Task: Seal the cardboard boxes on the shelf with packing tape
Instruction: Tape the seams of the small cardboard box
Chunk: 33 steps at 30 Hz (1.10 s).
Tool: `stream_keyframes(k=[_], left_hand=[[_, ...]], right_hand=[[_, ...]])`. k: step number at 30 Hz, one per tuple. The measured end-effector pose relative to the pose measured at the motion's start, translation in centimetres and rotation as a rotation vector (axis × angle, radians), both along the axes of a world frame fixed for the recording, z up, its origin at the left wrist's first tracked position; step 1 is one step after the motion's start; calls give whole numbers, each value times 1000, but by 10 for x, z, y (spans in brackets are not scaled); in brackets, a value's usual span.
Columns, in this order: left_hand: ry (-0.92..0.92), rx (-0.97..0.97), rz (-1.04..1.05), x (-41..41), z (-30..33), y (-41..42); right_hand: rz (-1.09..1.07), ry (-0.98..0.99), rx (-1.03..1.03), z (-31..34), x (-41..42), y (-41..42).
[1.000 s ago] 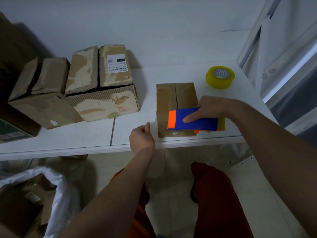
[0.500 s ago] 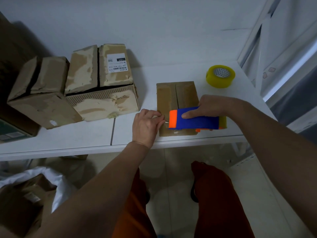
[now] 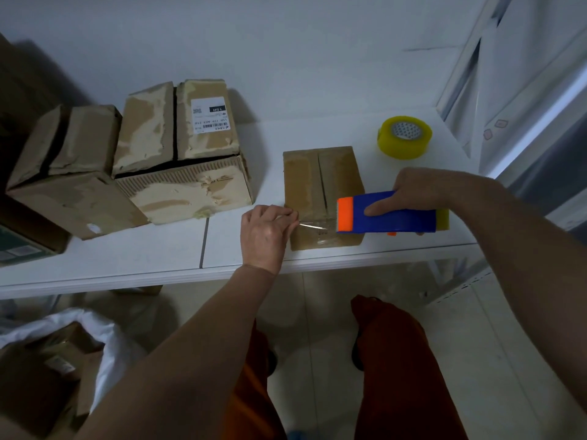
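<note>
While the left hand (image 3: 265, 235) pinches the tape end (image 3: 313, 226) and the right hand (image 3: 413, 193) grips the dispenser (image 3: 386, 212) over the small box (image 3: 322, 192) (near shelf edge), sticking it down comes next.

Both hands reach forward: left hand (image 3: 265, 234) pinching, right hand (image 3: 416, 193) gripping.
</note>
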<state>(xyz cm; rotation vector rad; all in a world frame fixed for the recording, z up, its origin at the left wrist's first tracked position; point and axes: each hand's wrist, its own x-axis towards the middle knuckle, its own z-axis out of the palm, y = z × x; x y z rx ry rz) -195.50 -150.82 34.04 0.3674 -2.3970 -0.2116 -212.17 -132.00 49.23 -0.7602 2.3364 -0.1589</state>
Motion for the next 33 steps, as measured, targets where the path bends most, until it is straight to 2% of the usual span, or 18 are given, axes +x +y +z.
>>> stream_keyframes(k=[4, 10, 13, 16, 23, 29, 33], left_hand=[[-25, -52, 25, 1, -4, 3], [37, 98, -252, -27, 13, 35], [6, 176, -234, -36, 3, 35], [63, 237, -193, -37, -7, 35], [93, 287, -159, -36, -16, 37], [83, 300, -122, -37, -12, 41], [53, 183, -125, -35, -14, 41]], right_hand=[[2, 26, -35, -4, -2, -2], [40, 51, -33, -6, -3, -1], [48, 65, -23, -9, -5, -1], [32, 27, -27, -12, -8, 1], [23, 40, -22, -20, -20, 16], [-23, 77, -36, -11, -39, 42], [12, 157, -60, -20, -42, 38]])
